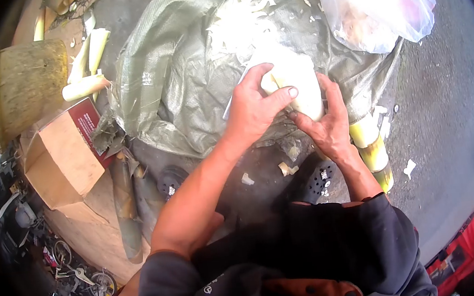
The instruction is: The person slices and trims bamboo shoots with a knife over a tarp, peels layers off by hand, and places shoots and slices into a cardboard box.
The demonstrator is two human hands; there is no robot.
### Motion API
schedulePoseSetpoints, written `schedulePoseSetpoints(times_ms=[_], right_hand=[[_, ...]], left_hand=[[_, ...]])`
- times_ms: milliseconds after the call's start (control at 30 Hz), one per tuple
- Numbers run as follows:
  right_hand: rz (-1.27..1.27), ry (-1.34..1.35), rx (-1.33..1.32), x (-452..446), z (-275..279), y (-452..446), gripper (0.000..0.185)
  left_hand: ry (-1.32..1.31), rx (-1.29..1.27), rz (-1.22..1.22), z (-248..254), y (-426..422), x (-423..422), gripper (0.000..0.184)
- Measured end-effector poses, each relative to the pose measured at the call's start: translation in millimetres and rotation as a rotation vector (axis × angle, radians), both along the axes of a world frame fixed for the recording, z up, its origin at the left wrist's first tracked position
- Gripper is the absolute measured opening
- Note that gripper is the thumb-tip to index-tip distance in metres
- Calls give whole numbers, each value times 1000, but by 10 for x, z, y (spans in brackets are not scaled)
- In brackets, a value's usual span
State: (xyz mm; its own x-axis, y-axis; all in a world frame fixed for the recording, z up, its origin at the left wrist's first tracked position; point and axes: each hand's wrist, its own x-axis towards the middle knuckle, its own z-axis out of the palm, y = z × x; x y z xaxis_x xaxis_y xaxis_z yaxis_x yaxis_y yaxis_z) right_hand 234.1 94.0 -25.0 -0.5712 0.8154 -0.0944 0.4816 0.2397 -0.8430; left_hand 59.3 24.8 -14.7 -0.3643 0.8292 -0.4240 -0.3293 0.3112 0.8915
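You are wearing the single camera on your head, and it is facing forward and steeply down. It is looking over your dark clothing [378, 248] at your left hand [253, 103] and right hand [328, 119], arm's length away near mid-view. The wide lens is bending the ground [442, 82] into a dark-rimmed round.

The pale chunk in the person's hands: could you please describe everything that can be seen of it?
The pale chunk is thick and rounded, mostly white, with a creamy yellow patch beside the left thumb. It looks like smooth plant flesh, but glare washes out its far end, so its outline there cannot be told. The left hand and the right hand hold it from either side, its rounded near end toward the wearer, in front of the green sheet.
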Motion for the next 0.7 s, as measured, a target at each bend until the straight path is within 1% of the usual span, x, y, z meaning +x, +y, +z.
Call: schedulePoseSetpoints(times_ms=[33, 133, 233, 333, 433, 467, 567, 600, 633, 667, 700], right_hand=[[5, 24, -43, 13, 12, 5, 80], [-108, 173, -606, 3, 186, 89, 84], [-1, 235, -706, 47, 199, 173, 85], [64, 266, -884, 79, 296, 285, 87], [164, 226, -884, 130, 326, 354, 90], [146, 210, -880, 142, 302, 347, 91], [168, 141, -844, 212, 279, 410, 89], [123, 117, -799, 154, 367, 377, 88], [109, 95, -695, 150, 321, 356, 87], [74, 102, -664, 98, 310, 327, 88], [51, 52, -634, 69, 285, 314, 86]], left_hand=[[-76, -31, -21, 29, -18, -53, 61], [-290, -70, -81, -35, -50, -281, 55], [-432, -28, 25, 22, -65, -284, 48], [-473, -67, 113, -16, -105, -348, 38], [-176, -139, 229, -70, -93, -364, 25], [-72, -178, 291, -64, -75, -375, 22], [20, -214, 367, -69, -90, -510, 33], [122, -223, 325, -151, -130, -558, 32], [252, -243, 299, -196, -172, -648, 31], [323, -210, 232, -95, -216, -721, 29], [401, -195, 171, 30, -299, -783, 28]])
